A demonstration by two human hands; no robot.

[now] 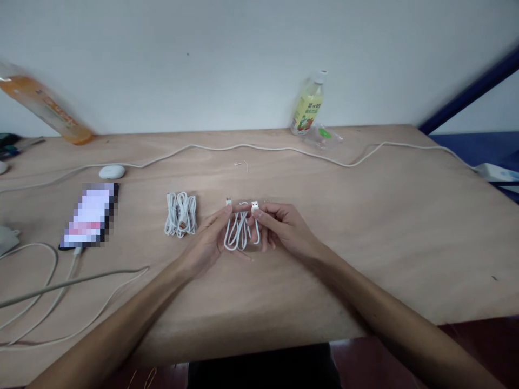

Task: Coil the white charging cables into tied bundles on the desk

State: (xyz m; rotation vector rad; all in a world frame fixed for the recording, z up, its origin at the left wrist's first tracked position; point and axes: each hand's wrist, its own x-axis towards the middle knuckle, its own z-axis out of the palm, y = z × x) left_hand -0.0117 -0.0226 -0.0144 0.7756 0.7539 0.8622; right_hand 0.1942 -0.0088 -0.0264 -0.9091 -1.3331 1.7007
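Note:
A white USB cable (pixel 240 233) folded into loops sits between both hands just above the wooden table (pixel 365 243). My left hand (pixel 208 240) pinches the loops from the left, thumb near the small plug end. From the right, my right hand (pixel 284 227) pinches the loops, and the USB-A plug sticks up by its fingertips. A second white cable bundle (pixel 180 214), coiled and tied, lies on the table just left of my left hand.
A phone (pixel 90 215) lies at the left with a charging cable plugged in. A white earbud case (pixel 111 172) sits behind it. A long white cord (pixel 259 148) runs across the back. One drink bottle (pixel 308 105) stands by the wall and an orange bottle (pixel 44 105) leans at far left.

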